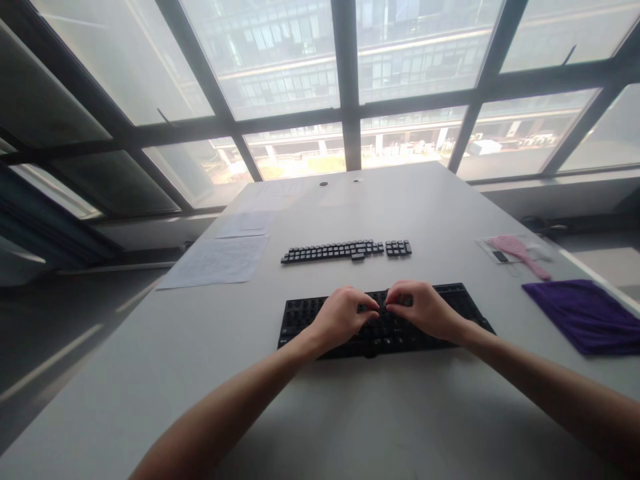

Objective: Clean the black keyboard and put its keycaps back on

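A black keyboard (300,320) lies on the white table in front of me, partly covered by my hands and wrists. Over its middle, my left hand (344,311) has thumb and fingertips pinched close together. My right hand (419,305) faces it from the right, pinching in the same way just above the keys. Whatever sits between the fingertips of either hand is too small or hidden to name. Beyond the keyboard, loose black keycaps (333,251) are laid out in rows, with a smaller block of keycaps (399,248) to their right.
Printed paper sheets (215,260) lie on the left of the table (240,400). To the right are a pink brush-like object (520,253) on a clear plastic bag and a folded purple cloth (585,313). Large windows (295,80) stand behind the table's far edge.
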Demonstrator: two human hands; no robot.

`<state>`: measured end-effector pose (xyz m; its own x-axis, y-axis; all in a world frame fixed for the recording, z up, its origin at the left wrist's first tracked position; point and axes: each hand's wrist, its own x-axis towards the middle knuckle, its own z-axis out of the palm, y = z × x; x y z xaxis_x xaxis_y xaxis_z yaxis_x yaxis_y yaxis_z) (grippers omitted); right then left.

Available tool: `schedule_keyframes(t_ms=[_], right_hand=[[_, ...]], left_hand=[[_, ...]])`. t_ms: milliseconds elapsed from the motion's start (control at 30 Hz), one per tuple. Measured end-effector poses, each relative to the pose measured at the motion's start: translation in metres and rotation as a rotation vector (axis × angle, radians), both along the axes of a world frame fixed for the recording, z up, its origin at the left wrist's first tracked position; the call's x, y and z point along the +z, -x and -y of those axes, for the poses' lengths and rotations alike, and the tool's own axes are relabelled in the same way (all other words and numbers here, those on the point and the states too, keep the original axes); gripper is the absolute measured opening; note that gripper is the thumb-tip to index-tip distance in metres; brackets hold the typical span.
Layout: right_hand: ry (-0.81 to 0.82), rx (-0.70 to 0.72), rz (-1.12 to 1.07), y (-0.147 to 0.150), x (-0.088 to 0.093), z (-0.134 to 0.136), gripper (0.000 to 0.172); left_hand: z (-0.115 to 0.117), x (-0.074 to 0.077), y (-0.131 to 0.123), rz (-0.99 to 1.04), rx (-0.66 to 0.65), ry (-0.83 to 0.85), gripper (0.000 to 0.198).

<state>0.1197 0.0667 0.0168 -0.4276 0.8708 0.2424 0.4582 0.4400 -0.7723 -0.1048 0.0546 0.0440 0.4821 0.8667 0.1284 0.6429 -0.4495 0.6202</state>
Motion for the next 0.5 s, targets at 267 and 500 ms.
schedule_keyframes(t_ms=[267, 500], right_hand=[[0.035, 0.063, -0.016, -0.001, -0.013, 0.015, 0.008], [-0.035, 0.090, 0.005, -0.001, -0.015, 0.015, 0.011]], left_hand=[[0.003, -0.014, -0.006, -0.041, -0.041, -0.011, 0.015], [0.011, -0.016, -0.007, -0.086, -0.069, -0.086, 0.014]])
